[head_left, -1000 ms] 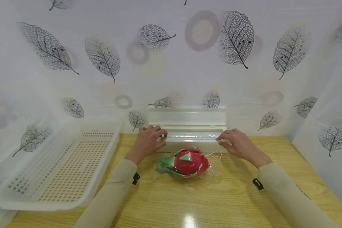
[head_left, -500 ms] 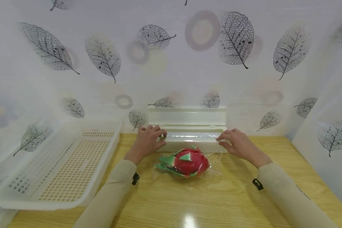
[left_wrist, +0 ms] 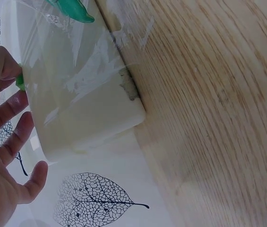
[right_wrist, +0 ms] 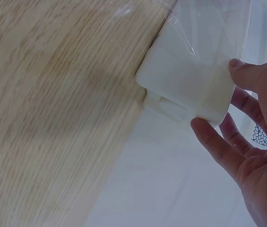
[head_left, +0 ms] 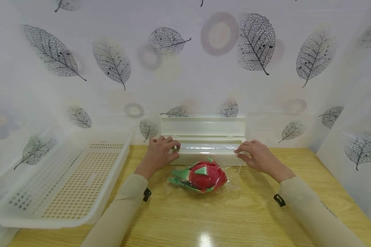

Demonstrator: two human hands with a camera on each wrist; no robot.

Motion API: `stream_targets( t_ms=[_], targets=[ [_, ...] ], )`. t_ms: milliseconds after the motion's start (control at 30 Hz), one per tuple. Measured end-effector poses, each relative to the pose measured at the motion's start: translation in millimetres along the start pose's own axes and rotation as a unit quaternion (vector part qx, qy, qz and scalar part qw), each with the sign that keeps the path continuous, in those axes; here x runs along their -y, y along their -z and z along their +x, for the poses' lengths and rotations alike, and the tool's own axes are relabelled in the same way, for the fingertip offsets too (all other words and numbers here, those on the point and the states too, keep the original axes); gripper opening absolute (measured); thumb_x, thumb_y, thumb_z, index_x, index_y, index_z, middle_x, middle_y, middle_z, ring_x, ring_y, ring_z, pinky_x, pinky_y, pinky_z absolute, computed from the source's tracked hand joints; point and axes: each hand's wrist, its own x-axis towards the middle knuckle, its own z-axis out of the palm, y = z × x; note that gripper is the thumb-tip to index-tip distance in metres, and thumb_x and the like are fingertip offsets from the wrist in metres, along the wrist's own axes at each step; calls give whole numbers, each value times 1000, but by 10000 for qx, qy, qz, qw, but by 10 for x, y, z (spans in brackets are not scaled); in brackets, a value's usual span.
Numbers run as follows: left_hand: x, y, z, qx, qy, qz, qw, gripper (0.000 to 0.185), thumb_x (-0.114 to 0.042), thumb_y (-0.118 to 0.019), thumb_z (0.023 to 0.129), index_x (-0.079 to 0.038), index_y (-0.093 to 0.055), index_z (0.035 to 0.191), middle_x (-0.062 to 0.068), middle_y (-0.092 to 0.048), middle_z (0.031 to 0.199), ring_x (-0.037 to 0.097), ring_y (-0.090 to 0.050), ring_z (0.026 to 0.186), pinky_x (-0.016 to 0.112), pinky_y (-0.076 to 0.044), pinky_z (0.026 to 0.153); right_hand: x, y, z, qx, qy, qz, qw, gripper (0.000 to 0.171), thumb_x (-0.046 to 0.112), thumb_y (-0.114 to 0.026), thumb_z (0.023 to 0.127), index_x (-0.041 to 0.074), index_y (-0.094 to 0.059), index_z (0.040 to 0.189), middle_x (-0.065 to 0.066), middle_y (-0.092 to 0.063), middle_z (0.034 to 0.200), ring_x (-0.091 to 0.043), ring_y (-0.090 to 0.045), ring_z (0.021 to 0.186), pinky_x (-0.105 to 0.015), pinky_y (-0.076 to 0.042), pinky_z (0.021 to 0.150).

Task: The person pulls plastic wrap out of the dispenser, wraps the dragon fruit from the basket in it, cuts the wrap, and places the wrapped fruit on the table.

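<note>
A long white cling film box (head_left: 208, 158) stands against the wall with its lid (head_left: 203, 126) raised, a film roll (head_left: 207, 146) lying inside. At its left end my left hand (head_left: 160, 152) pinches a small green slider (left_wrist: 20, 82) on the front edge. My right hand (head_left: 256, 156) grips the right end, thumb on the top edge and fingers round the corner in the right wrist view. A red dragon fruit (head_left: 208, 175) with green tips lies in front of the box, clear film (head_left: 234, 180) around it; film also hangs over the box front.
To the left stands a white perforated plastic basket (head_left: 94, 209). All of this rests on a wood-grain table (head_left: 235, 219). A leaf-patterned wall covering (head_left: 188, 85) rises right behind the box and along both sides.
</note>
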Motion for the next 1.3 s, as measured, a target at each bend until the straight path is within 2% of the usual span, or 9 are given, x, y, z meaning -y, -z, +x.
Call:
stream_targets(
  t_ms=[633, 1300],
  targets=[
    [83, -9, -72, -299, 82, 21, 9995, 8, -27, -73, 89, -24, -68, 95, -5, -69, 94, 23, -61, 87, 55, -51, 84, -16, -14, 4, -109, 87, -55, 9999, 12, 6, -77, 88, 10, -78, 99, -4, -77, 97, -36, -69, 96, -56, -56, 87],
    [91, 5, -99, -354, 125, -9, 9993, 8, -26, -74, 90, -23, -69, 95, -3, -68, 94, 24, -62, 86, 58, -51, 85, -17, -19, 8, -111, 61, -64, 9999, 12, 6, -78, 87, 10, -78, 98, -4, -77, 95, -35, -69, 94, -56, -56, 84]
  ],
)
